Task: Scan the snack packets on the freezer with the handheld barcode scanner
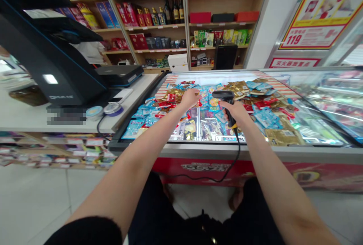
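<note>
My right hand (238, 112) is wrapped round the handle of a black barcode scanner (222, 95), its head tilted toward the left. From the handle's base a black cable (237, 154) hangs over the freezer's front edge. My left hand (191, 96) is closed, fingers curled over the packets left of the scanner; what they hold, if anything, is hidden. Blue snack packets (205, 95) lie between and beyond both hands. More blue and red packets (170, 100) spread to the left, with gold packets (285, 136) to the right, all on the freezer's glass top (202, 118).
At left, a counter (124, 110) carries a checkout machine (76, 75), two small round tubs (113, 109) and a phone (120, 95). Shelves of boxes and bottles (174, 8) stand behind. A black chair back (225, 56) rises beyond the freezer.
</note>
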The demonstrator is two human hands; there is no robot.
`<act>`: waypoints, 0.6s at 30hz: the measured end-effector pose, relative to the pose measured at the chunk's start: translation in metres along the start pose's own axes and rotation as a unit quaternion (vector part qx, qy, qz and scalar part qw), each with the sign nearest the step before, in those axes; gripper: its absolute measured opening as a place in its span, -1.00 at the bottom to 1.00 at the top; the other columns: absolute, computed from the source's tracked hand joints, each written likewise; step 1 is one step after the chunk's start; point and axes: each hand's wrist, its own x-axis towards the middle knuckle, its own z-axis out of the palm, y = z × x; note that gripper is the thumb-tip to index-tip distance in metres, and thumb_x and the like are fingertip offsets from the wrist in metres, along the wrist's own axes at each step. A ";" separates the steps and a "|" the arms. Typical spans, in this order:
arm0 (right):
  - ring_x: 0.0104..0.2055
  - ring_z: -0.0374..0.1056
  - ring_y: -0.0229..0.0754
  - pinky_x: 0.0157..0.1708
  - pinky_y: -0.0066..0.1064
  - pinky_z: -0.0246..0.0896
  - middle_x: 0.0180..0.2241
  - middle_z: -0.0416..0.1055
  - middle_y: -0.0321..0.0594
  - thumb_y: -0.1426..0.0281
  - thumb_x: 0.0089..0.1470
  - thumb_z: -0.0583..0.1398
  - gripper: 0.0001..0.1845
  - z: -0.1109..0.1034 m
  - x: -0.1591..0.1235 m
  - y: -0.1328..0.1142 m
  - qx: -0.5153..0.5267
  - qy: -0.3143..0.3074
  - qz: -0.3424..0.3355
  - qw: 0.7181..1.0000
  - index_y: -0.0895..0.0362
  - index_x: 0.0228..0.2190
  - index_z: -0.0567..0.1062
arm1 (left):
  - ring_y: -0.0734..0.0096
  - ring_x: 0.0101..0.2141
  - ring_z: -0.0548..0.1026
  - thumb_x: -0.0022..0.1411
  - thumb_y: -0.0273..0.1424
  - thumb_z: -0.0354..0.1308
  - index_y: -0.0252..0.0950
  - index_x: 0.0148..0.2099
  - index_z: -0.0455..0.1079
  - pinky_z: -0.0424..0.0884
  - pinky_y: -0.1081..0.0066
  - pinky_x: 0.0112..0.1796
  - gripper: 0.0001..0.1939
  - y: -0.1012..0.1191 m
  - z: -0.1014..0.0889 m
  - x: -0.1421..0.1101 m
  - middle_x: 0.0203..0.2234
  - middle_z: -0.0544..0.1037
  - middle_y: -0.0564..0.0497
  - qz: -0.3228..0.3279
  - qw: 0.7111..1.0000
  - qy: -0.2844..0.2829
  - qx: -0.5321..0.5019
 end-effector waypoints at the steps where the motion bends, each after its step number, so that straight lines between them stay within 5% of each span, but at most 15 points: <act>1: -0.76 0.12 -0.34 -0.81 -0.53 0.05 -0.73 0.26 -0.40 0.42 0.14 0.26 -0.77 0.010 0.000 0.001 -0.008 -0.016 -0.001 1.000 0.10 -0.47 0.31 | 0.20 0.06 0.54 0.23 -0.42 0.15 -0.28 0.03 0.57 0.37 0.38 0.09 -0.66 -0.012 -0.010 -0.003 0.03 0.61 -0.11 -0.010 1.000 0.007 0.021; 6: -0.77 0.12 -0.35 -0.80 -0.53 0.05 -0.73 0.27 -0.40 0.42 0.15 0.25 -0.76 0.056 -0.005 0.003 -0.043 -0.071 0.004 0.997 0.09 -0.47 0.30 | 0.05 0.02 0.55 0.25 -0.33 0.14 -0.30 0.04 0.56 0.40 0.29 0.02 -0.64 -0.077 -0.055 -0.012 -0.03 0.62 -0.20 -0.098 0.987 0.049 0.117; 10: -0.79 0.09 -0.35 -0.80 -0.53 0.04 -0.74 0.26 -0.42 0.41 0.13 0.27 -0.74 0.088 -0.010 0.005 -0.052 -0.110 0.000 0.993 0.08 -0.49 0.28 | -0.02 -0.05 0.57 0.09 -0.13 0.31 -0.31 -0.08 0.59 0.42 0.33 -0.08 -0.57 -0.122 -0.073 -0.020 -0.15 0.65 -0.24 -0.122 0.981 0.006 0.151; 14: -0.77 0.14 -0.33 -0.78 -0.53 0.05 -0.74 0.27 -0.43 0.38 0.08 0.32 -0.73 0.109 -0.012 0.007 -0.073 -0.131 -0.006 0.989 0.07 -0.46 0.30 | 0.06 -0.09 0.58 0.00 -0.09 0.38 -0.25 -0.10 0.58 0.40 0.39 -0.12 -0.54 -0.141 -0.080 -0.028 -0.19 0.66 -0.15 -0.113 0.984 -0.037 0.133; 18: -0.77 0.12 -0.32 -0.78 -0.52 0.05 -0.73 0.26 -0.44 0.34 0.09 0.32 -0.75 0.117 -0.014 0.008 -0.084 -0.141 -0.015 0.986 0.06 -0.43 0.31 | 0.11 -0.09 0.55 -0.12 -0.19 0.47 -0.27 0.03 0.54 0.40 0.40 -0.07 -0.38 -0.143 -0.090 -0.032 -0.14 0.63 -0.13 -0.098 0.990 -0.005 0.104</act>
